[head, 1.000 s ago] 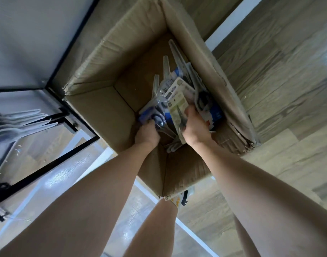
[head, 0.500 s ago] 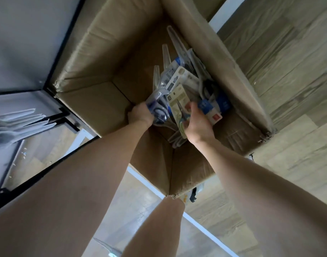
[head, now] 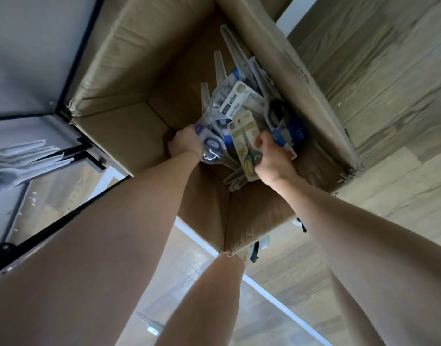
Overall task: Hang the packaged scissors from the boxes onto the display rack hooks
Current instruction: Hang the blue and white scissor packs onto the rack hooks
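Both my hands reach down into an open cardboard box (head: 129,61) on the floor. Inside lies a pile of packaged scissors (head: 242,96), clear blister packs with blue and white cards. My left hand (head: 185,143) grips the left side of the pile, around a pack with dark-handled scissors (head: 212,146). My right hand (head: 270,158) holds the right side, its thumb on a green-and-white card with small scissors (head: 245,143). The fingers of both hands are hidden under the packs.
The black frame of the display rack (head: 84,143) stands to the left, with several packs hanging on it (head: 27,161). Wood-look floor (head: 389,96) surrounds the box. My leg (head: 209,295) stands below the box's near corner. More packs peek out under that corner (head: 257,248).
The bunch of packs has shifted slightly toward the near wall of the box with both hands on it. The camera has leaned further over the box.
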Demonstrator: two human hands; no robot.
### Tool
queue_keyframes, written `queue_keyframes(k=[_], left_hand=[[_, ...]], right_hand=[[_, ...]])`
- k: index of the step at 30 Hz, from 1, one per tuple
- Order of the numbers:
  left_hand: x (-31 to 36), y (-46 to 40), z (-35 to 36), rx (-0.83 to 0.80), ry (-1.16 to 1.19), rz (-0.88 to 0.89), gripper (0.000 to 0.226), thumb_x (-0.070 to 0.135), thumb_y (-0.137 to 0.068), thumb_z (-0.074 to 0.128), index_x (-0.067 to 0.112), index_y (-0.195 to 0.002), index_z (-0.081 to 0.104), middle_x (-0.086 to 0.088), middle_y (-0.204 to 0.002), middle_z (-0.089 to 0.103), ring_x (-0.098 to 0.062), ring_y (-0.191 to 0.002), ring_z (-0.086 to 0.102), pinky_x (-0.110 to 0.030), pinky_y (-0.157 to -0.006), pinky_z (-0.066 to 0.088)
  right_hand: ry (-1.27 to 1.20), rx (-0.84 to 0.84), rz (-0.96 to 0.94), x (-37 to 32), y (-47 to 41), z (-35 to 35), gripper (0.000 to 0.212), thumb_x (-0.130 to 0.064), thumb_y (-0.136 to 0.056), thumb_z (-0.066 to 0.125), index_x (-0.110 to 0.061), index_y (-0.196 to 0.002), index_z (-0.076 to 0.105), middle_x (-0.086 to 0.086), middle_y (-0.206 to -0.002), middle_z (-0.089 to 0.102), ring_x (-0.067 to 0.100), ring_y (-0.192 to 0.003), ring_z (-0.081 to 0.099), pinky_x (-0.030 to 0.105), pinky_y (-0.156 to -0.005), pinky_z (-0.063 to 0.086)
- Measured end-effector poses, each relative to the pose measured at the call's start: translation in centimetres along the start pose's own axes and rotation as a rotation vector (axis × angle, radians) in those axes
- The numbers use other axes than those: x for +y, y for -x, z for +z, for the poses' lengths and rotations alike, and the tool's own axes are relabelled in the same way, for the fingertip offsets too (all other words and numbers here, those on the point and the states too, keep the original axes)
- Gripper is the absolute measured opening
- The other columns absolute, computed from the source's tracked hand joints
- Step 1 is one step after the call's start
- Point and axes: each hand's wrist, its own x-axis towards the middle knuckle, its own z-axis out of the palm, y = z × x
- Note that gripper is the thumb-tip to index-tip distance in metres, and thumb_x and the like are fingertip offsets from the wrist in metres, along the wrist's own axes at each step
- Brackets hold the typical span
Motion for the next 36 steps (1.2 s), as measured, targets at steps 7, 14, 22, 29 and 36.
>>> queue_keyframes(k=[7, 14, 22, 29, 36], left_hand=[[0.9, 7.4, -2.6, -0.036, 0.143, 0.144, 0.031, 0.014, -0.101, 0.040, 0.018, -0.129, 0.054, -0.015, -0.126, 0.058, -0.035, -0.115, 0.056, -0.042, -0.095, 0.049], [2.2, 15.4, -9.0, -0.038, 0.251, 0.194, 0.023, 0.008, -0.098, 0.045, 0.005, -0.118, 0.057, -0.020, -0.113, 0.060, -0.031, -0.095, 0.055, -0.030, -0.071, 0.036], [1.8, 25.7, -19.4, 0.055, 0.313, 0.194, 0.017, 0.001, -0.091, 0.045, 0.005, -0.103, 0.056, -0.014, -0.099, 0.056, -0.029, -0.084, 0.049, -0.032, -0.064, 0.035], [-2.9, 33.8, -28.5, 0.167, 0.394, 0.176, 0.009, 0.006, -0.090, 0.048, 0.014, -0.088, 0.053, -0.010, -0.081, 0.052, -0.029, -0.078, 0.052, -0.032, -0.063, 0.035], [-9.3, 42.2, -35.4, 0.311, 0.624, 0.095, 0.016, 0.009, -0.093, 0.054, 0.010, -0.086, 0.068, -0.007, -0.073, 0.053, -0.024, -0.073, 0.049, -0.027, -0.054, 0.030]], right_hand=[[-0.112, 0.034, 0.058, -2.1, 4.9, -3.6, 0.051, 0.004, -0.086, 0.062, -0.016, -0.126, 0.037, 0.010, -0.111, 0.063, 0.026, -0.086, 0.062, 0.037, -0.065, 0.055], [-0.205, -0.005, 0.086, -4.9, 10.7, -9.3, 0.053, -0.009, -0.093, 0.055, -0.019, -0.144, 0.043, 0.005, -0.113, 0.065, 0.023, -0.086, 0.061, 0.030, -0.061, 0.044], [-0.274, 0.066, 0.007, -11.1, 21.9, -14.3, 0.034, -0.011, -0.095, 0.046, -0.018, -0.127, 0.051, 0.007, -0.104, 0.065, 0.020, -0.081, 0.062, 0.034, -0.062, 0.050], [-0.368, 0.101, -0.171, -19.4, 32.8, -17.8, 0.031, -0.015, -0.095, 0.046, -0.024, -0.121, 0.059, -0.001, -0.106, 0.066, 0.021, -0.097, 0.061, 0.037, -0.082, 0.051], [-0.280, 0.109, -0.261, -27.2, 42.8, -19.9, 0.017, -0.024, -0.097, 0.040, -0.020, -0.102, 0.056, 0.006, -0.091, 0.065, 0.022, -0.080, 0.063, 0.040, -0.072, 0.051]])
